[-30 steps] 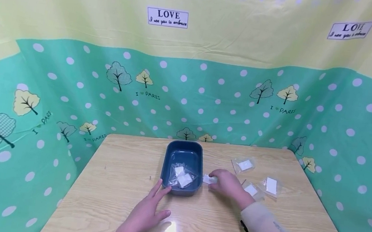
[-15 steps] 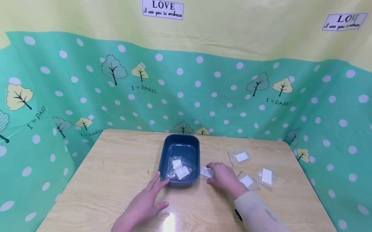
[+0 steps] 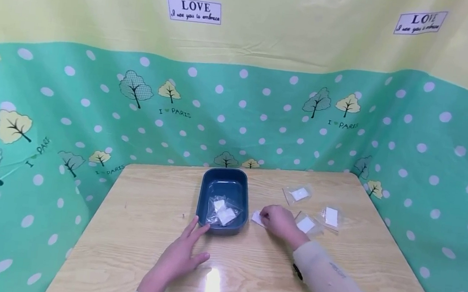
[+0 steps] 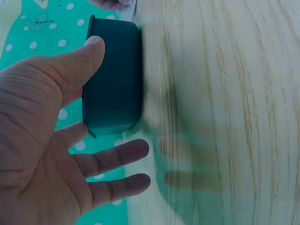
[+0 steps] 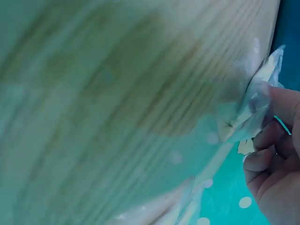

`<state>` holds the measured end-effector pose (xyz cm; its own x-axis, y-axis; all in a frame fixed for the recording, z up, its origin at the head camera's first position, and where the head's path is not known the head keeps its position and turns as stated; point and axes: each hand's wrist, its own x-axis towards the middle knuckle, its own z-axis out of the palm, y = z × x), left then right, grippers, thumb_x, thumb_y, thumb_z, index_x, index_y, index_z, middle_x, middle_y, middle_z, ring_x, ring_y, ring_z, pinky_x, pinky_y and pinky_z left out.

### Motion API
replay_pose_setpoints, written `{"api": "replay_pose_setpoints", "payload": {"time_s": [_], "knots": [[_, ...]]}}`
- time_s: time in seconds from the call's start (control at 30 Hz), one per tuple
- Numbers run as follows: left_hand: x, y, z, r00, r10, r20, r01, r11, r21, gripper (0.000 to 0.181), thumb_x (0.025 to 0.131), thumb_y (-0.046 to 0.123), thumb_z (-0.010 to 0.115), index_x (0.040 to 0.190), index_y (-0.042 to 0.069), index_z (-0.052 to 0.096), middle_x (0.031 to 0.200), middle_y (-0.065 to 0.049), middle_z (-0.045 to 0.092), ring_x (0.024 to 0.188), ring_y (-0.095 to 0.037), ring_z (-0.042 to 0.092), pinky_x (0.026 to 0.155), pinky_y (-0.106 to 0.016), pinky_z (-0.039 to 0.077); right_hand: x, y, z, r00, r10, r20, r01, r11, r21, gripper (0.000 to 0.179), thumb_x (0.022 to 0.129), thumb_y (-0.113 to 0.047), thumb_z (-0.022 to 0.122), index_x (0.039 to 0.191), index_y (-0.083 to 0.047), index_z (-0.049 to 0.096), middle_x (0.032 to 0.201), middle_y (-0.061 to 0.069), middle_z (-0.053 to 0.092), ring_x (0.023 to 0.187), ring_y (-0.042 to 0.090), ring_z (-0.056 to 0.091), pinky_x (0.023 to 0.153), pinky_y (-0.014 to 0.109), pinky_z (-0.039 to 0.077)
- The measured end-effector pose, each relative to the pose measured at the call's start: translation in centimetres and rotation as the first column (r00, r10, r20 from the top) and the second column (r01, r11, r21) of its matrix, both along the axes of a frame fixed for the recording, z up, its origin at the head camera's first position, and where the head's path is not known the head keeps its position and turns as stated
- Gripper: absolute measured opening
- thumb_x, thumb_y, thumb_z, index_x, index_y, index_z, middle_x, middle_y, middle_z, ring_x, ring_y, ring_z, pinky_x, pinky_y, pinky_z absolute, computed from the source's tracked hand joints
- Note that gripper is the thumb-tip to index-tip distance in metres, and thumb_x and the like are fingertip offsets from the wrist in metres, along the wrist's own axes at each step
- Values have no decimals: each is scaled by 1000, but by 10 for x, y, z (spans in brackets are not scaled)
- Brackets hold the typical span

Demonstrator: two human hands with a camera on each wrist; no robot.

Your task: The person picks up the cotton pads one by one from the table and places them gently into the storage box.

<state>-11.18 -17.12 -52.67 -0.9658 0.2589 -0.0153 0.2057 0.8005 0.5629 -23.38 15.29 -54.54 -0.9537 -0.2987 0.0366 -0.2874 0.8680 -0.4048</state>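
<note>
A dark blue plastic bin (image 3: 225,231) stands on the table, with clear plastic bags (image 3: 226,216) holding white pieces inside it. My left hand (image 3: 175,259) has its fingers spread, the fingertips at the bin's near left corner; the left wrist view shows its thumb (image 4: 86,61) in front of the bin. Just right of the bin, my right hand (image 3: 281,222) pinches a small clear plastic bag (image 3: 257,217) with a white piece in it. In the right wrist view that bag (image 5: 255,105) is crumpled between thumb and fingers, its lower part close to the tabletop.
Further right lie three more clear bags with white pieces: one at the back (image 3: 299,194), one at the far right (image 3: 331,216) and one beside my right hand (image 3: 306,225). A polka-dot curtain (image 3: 241,118) surrounds the wooden table (image 3: 145,213).
The head view has shifted slightly. My right thumb and fingers have closed together on the bag beside the bin. My left hand stays at the bin's corner.
</note>
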Motion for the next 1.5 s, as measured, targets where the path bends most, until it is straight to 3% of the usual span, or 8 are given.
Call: {"api": "replay_pose_setpoints", "payload": {"time_s": [0.23, 0.37, 0.57, 0.7, 0.87, 1.1, 1.3, 1.5], "knots": [[0, 0, 2, 1000, -6, -8, 6, 1000, 15, 80, 93, 37, 83, 163, 21, 47, 179, -16, 20, 138, -55, 58, 106, -71, 54, -8, 1, 27, 991, -111, 79, 130, 941, -313, 13, 99, -17, 75, 110, -12, 80, 107, 5, 80, 94, 18, 71, 85, 37, 65], [0, 0, 3, 1000, -2, 6, 2, 1000, 13, 80, 93, 38, 82, 163, 22, 46, 180, -14, 18, 139, -55, 56, 107, -72, 53, -12, -8, 47, 985, -131, 113, 171, 838, -518, 19, 100, -24, 76, 112, -10, 79, 103, 6, 78, 90, 17, 67, 77, 28, 60], [0, -3, 0, 1000, -4, 11, 4, 1000, 12, 81, 93, 39, 82, 163, 21, 45, 180, -15, 16, 140, -54, 56, 107, -71, 53, -10, -33, 60, 961, -137, 241, 271, 650, -710, 19, 100, -23, 77, 114, -10, 79, 111, 8, 78, 96, 17, 68, 86, 28, 63], [1, -3, 0, 1000, -7, 12, 7, 1000, 14, 81, 94, 39, 82, 163, 22, 45, 180, -15, 17, 140, -54, 56, 108, -70, 53, -10, -47, 59, 956, -130, 264, 288, 597, -749, 18, 100, -18, 77, 114, -7, 79, 109, 10, 77, 94, 17, 69, 91, 38, 66], [2, -3, 0, 1000, -5, 11, 5, 1000, 19, 79, 94, 37, 82, 163, 22, 46, 180, -16, 19, 141, -53, 56, 108, -69, 54, -12, -62, 55, 959, -128, 252, 275, 626, -729, 16, 99, -17, 77, 112, -7, 79, 110, 9, 78, 96, 16, 69, 88, 32, 66], [2, -2, -2, 1000, 0, 0, 0, 1000, 11, 79, 94, 38, 82, 163, 22, 47, 180, -16, 20, 138, -53, 58, 106, -69, 55, -12, -68, 45, 964, -109, 243, 249, 689, -680, 36, 101, -18, 76, 135, -10, 72, 134, 12, 73, 105, 22, 71, 89, 33, 66], [3, -2, -2, 1000, -3, -4, 3, 1000, 5, 79, 94, 39, 82, 163, 21, 47, 180, -16, 19, 139, -53, 57, 106, -68, 56, -9, -65, 34, 973, -128, 191, 221, 751, -622, 25, 101, -19, 75, 123, -5, 77, 117, 9, 78, 98, 18, 69, 84, 31, 63], [3, -2, -1, 1000, -4, -7, 4, 1000, 1, 80, 94, 39, 82, 163, 20, 46, 180, -17, 19, 138, -54, 58, 104, -69, 56, -7, -63, 33, 975, -152, 165, 221, 767, -602, 18, 101, -19, 75, 116, -10, 79, 111, 6, 78, 95, 18, 67, 82, 31, 60]]}}
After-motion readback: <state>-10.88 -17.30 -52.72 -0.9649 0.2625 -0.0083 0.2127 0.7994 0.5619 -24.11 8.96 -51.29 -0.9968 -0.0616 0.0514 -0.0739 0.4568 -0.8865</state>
